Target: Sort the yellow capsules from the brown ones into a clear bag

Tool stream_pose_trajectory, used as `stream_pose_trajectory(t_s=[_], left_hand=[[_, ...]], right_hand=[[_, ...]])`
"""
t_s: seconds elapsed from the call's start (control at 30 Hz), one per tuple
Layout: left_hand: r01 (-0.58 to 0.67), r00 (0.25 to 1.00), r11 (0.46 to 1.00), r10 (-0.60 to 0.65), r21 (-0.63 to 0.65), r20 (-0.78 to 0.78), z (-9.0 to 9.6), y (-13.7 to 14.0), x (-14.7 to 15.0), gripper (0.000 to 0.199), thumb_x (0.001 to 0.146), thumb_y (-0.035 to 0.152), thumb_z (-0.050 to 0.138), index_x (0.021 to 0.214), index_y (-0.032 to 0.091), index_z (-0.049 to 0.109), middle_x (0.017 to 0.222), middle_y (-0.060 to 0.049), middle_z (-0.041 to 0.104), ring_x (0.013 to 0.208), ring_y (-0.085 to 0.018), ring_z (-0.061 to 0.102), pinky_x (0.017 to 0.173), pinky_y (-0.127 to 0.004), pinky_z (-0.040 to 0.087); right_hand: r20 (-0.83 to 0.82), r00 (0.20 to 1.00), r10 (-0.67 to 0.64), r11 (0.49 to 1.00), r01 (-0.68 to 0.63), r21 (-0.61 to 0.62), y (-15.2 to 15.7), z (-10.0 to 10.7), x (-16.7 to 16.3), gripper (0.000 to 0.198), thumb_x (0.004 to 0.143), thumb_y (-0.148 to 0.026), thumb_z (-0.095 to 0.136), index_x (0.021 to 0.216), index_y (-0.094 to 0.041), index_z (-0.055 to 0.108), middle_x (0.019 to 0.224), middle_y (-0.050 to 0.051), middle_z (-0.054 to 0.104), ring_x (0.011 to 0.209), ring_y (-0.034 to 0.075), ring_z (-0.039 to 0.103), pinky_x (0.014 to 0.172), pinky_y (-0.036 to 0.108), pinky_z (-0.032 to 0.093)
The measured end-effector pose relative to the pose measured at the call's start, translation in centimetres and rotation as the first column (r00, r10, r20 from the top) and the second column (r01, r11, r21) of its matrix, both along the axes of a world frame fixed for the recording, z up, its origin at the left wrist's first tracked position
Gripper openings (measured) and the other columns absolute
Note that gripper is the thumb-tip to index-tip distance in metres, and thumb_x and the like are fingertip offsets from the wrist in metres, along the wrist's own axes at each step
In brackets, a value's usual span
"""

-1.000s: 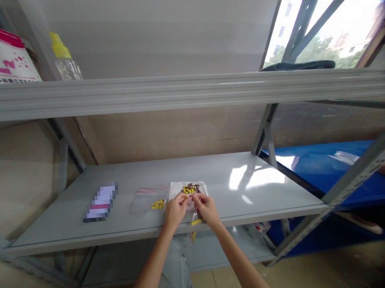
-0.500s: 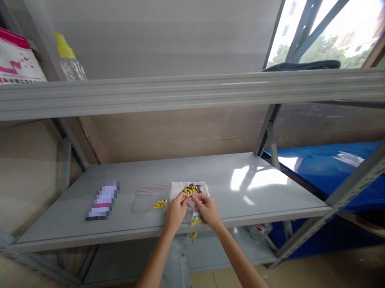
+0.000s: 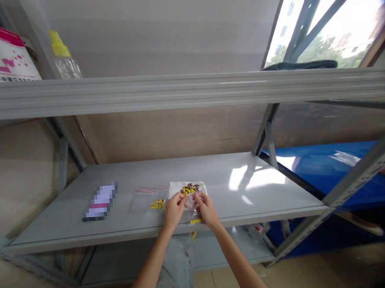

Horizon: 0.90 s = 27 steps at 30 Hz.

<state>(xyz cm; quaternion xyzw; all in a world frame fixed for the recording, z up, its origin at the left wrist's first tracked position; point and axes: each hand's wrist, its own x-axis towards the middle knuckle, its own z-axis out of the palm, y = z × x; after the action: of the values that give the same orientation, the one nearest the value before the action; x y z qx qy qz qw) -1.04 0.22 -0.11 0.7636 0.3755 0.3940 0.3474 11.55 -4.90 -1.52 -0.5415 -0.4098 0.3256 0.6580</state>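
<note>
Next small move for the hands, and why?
Probably press along the top of the clear bag: the left hand and right hand pinch there, yellow pieces sit low inside, and whether it's sealed can't be seen.

A small clear bag (image 3: 194, 213) sits at the front edge of the shelf (image 3: 213, 168), right of its middle, yellow pieces (image 3: 195, 221) gathered low inside. Just behind lies a wrinkled white sheet (image 3: 174, 187) bearing a loose heap of yellow and dark brown pieces (image 3: 189, 189). Toward the left edge, a flat clear bag (image 3: 142, 202) has reddish lines along its back; small yellow bits (image 3: 157, 204) cluster at its right.
</note>
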Motion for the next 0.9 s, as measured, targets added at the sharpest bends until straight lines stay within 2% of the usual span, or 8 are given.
stream_pose_trajectory(t_s=[0.33, 0.5, 0.67, 0.8, 0.9], left_hand=[[-0.031, 0.999, 0.999, 0.031, -0.009, 0.009, -0.33, 0.01, -0.09, 0.03, 0.084, 0.042, 0.048, 0.066, 0.019, 0.049, 0.053, 0.004, 0.053, 0.047, -0.01, 0.049, 0.05, -0.019, 0.033], [-0.036, 0.998, 0.999, 0.038, -0.041, 0.052, -0.19, -0.19, -0.12, 0.032, 0.084, 0.045, 0.049, 0.066, 0.019, 0.047, 0.052, 0.005, 0.051, 0.047, -0.01, 0.049, 0.049, -0.018, 0.034], [-0.057, 0.996, 0.997, 0.06, -0.049, 0.07, 0.31, -0.47, -0.09, 0.034, 0.083, 0.05, 0.049, 0.072, 0.019, 0.05, 0.055, 0.005, 0.053, 0.048, -0.009, 0.05, 0.048, -0.018, 0.034], [-0.026, 0.998, 0.998, 0.029, -0.049, 0.057, 0.47, -0.49, 0.03, 0.036, 0.076, 0.054, 0.056, 0.072, 0.018, 0.052, 0.057, 0.004, 0.054, 0.052, -0.01, 0.052, 0.05, -0.018, 0.036], [0.028, 1.0, 1.0, -0.029, -0.004, -0.013, 0.36, -0.61, 0.08, 0.039, 0.075, 0.054, 0.058, 0.063, 0.016, 0.053, 0.056, 0.002, 0.054, 0.052, -0.01, 0.049, 0.05, -0.019, 0.034]], right_hand=[[0.067, 0.998, 0.017, 1.0, -0.018, 0.023, 0.28, -0.03, 0.03, 0.046, 0.076, -0.065, 0.052, 0.07, -0.019, 0.052, 0.052, -0.004, 0.05, 0.042, 0.009, 0.041, 0.04, 0.021, 0.031], [0.005, 1.0, -0.028, 0.998, 0.028, 0.049, 0.3, -0.02, 0.05, 0.046, 0.072, -0.062, 0.059, 0.08, -0.017, 0.056, 0.052, -0.005, 0.048, 0.043, 0.009, 0.041, 0.042, 0.021, 0.032], [0.011, 0.999, -0.049, 0.994, 0.047, 0.102, 0.18, -0.14, 0.05, 0.038, 0.075, -0.054, 0.062, 0.073, -0.018, 0.051, 0.056, -0.004, 0.049, 0.047, 0.009, 0.044, 0.046, 0.02, 0.035], [-0.015, 0.998, -0.065, 0.995, 0.066, 0.078, 0.23, -0.33, 0.1, 0.037, 0.077, -0.054, 0.058, 0.076, -0.019, 0.049, 0.056, -0.006, 0.048, 0.043, 0.008, 0.04, 0.044, 0.02, 0.034], [0.011, 0.994, -0.11, 0.99, 0.109, 0.092, 0.35, -0.41, 0.2, 0.035, 0.078, -0.053, 0.056, 0.077, -0.018, 0.051, 0.062, -0.003, 0.052, 0.049, 0.009, 0.045, 0.049, 0.021, 0.038]])
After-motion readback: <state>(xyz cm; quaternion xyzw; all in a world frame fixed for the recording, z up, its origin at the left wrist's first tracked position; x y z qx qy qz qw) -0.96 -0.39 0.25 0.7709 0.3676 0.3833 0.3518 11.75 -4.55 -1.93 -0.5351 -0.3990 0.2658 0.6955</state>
